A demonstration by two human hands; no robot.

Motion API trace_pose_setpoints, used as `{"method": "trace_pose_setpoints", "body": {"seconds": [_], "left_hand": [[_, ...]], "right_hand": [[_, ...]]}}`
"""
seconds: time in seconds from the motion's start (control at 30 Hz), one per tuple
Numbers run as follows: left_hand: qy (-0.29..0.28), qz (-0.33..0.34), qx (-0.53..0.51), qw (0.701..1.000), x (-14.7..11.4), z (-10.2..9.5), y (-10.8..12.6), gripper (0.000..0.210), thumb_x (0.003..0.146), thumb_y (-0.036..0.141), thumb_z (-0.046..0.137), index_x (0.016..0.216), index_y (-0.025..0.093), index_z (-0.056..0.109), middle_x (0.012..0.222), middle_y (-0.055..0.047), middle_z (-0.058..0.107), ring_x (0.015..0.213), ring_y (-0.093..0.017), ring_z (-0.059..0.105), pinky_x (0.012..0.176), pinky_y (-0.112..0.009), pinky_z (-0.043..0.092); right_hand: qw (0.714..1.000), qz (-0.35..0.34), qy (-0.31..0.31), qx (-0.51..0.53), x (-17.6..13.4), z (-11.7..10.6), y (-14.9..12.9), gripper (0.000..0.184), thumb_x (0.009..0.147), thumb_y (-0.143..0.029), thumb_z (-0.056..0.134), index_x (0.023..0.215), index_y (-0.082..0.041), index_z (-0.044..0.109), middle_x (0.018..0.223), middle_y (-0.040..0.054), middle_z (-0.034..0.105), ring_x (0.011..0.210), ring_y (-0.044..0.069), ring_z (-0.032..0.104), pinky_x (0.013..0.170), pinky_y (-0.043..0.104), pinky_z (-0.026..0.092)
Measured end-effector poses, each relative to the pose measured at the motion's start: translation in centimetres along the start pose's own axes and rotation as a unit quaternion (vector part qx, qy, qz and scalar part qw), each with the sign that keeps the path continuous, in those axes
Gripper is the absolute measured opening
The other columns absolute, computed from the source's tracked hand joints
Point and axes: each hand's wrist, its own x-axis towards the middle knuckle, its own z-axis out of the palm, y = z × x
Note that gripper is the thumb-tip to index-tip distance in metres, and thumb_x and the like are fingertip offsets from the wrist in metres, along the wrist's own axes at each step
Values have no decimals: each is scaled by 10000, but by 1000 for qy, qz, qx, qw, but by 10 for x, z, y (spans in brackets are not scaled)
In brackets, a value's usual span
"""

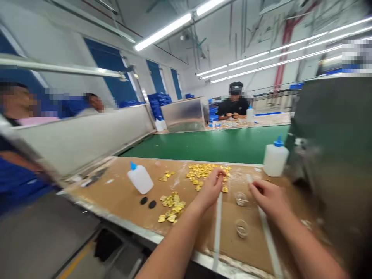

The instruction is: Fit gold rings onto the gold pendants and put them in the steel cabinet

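Observation:
My left hand (212, 189) is over the right edge of a spread of small gold-yellow pieces (200, 170), its fingers curled together; whatever they hold is too small to make out. To the right, my right hand (269, 198) has thumb and fingers pinched beside a white strip (267, 236) on the brown tabletop (116, 186). I cannot see what is in that pinch. Between the hands lie two small clear round pieces, a farther ring (241, 199) and a nearer ring (241, 228). Another heap of yellow pieces (172, 207) sits left of my left forearm.
A white squeeze bottle (140, 179) with blue tip leans at left, near two black discs (152, 204). A second bottle (275, 159) stands at back right, beside a grey panel (331, 155). Beyond runs a green belt (203, 144); a co-worker (235, 104) sits across it.

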Motion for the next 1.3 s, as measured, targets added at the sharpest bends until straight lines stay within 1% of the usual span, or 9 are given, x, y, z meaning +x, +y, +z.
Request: {"method": "trace_pose_setpoints", "body": {"seconds": [0.1,0.23,0.33,0.43,0.53,0.63,0.8,1.03,1.3], "left_hand": [[13,40,-33,999,4,16,-2,196,974,190,369,917,206,556,866,-36,599,816,-183,577,765,-313,474],[15,64,-26,998,0,20,-12,212,910,145,404,777,210,556,849,-41,586,892,-221,565,847,-362,440],[-18,70,14,997,-11,18,-12,158,884,165,484,909,208,634,954,-48,616,882,-213,589,835,-357,460],[-80,99,108,986,-19,18,-11,342,840,248,643,1182,238,636,1153,-70,622,940,-224,637,833,-355,504],[-103,120,188,970,-20,21,-13,466,817,383,739,1247,255,614,1227,-79,624,1016,-263,668,859,-376,529],[-100,107,234,961,-17,29,-16,433,839,466,725,1199,242,636,1212,-83,643,981,-273,692,816,-372,538],[-102,84,268,954,-15,38,-17,299,874,414,686,1125,252,669,1171,-64,671,920,-249,707,738,-327,514],[-104,105,287,947,-16,39,-14,251,868,378,698,1085,254,669,1142,-48,672,913,-245,708,701,-320,502],[-113,115,284,945,-17,38,-12,273,871,365,695,1115,246,670,1144,-43,666,929,-233,706,709,-309,510]], "right_hand": [[990,32,-111,-75,0,-12,-17,352,921,-347,487,629,-202,619,669,43,672,647,181,588,578,291,289],[972,65,-182,-132,-4,-18,-31,386,931,-401,527,620,-199,633,678,47,670,636,174,550,561,283,240],[967,51,-211,-130,-8,-18,-32,480,951,-501,532,588,-198,617,641,45,643,592,165,506,547,289,225],[963,44,-233,-126,-9,-15,-30,499,950,-508,549,566,-195,602,617,45,626,575,164,495,542,294,220],[961,39,-242,-125,-9,-13,-28,430,929,-456,591,590,-195,633,635,47,646,588,168,519,546,295,221],[961,29,-243,-128,-9,-10,-28,368,915,-387,598,603,-199,647,652,42,663,611,168,532,552,295,217],[962,2,-244,-125,-9,-5,-28,354,935,-322,553,614,-196,630,639,23,640,596,146,489,552,300,184],[976,-19,-179,-120,-8,0,-30,333,952,-321,532,656,-186,605,696,27,642,650,144,489,587,280,211],[974,71,-216,-17,-8,7,-20,313,805,-266,554,525,-186,440,513,-41,371,536,110,348,539,288,184]]}}
